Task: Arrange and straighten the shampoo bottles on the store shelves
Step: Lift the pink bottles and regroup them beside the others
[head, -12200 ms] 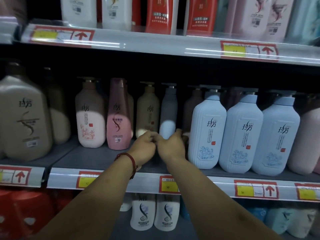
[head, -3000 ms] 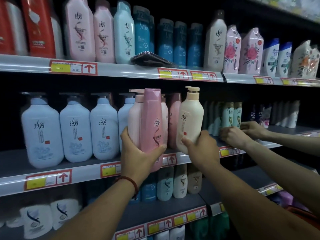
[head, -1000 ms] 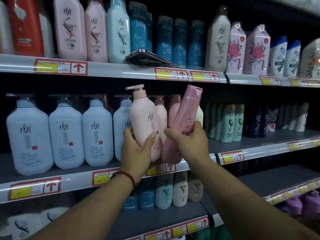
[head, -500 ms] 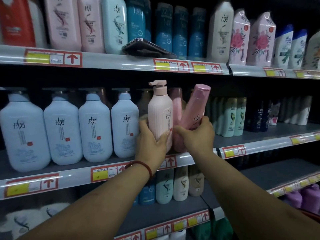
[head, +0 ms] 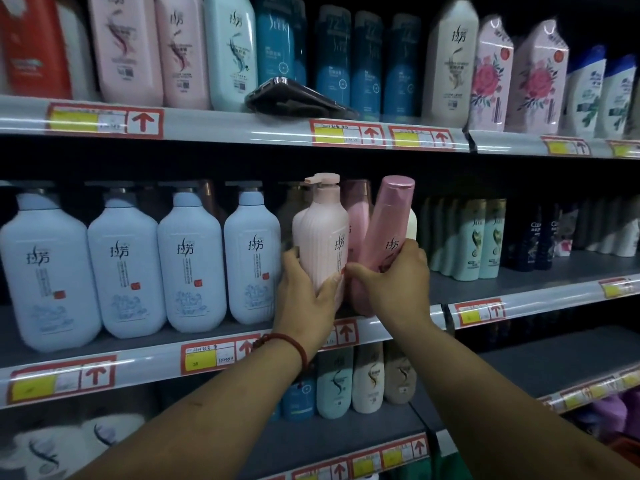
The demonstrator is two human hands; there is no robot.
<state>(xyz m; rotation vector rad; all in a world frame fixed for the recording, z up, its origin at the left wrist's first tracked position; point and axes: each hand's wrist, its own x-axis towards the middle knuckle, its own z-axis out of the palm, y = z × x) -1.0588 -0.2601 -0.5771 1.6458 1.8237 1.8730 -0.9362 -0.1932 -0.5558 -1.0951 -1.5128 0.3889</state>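
Two pink bottles gripped at the front of the middle shelf (head: pixel 138 365).
Low on the upright pump bottle (head: pixel 320 244) the left hand (head: pixel 304 299) wraps its fingers, thumb across the front; at three o'clock from it, touching or nearly so, the flip-cap bottle (head: pixel 389 237) leans toward one o'clock in the curled right hand (head: pixel 394 282). Both bases are hidden, so I cannot tell whether either stands on the shelf. Likely risks: released before it sits flat, the leaning one could tip onto the cream bottle (head: pixel 411 223) behind it or slide off the front at six; nudging the pump bottle toward nine could knock the blue bottle (head: pixel 251 265) just beside it.
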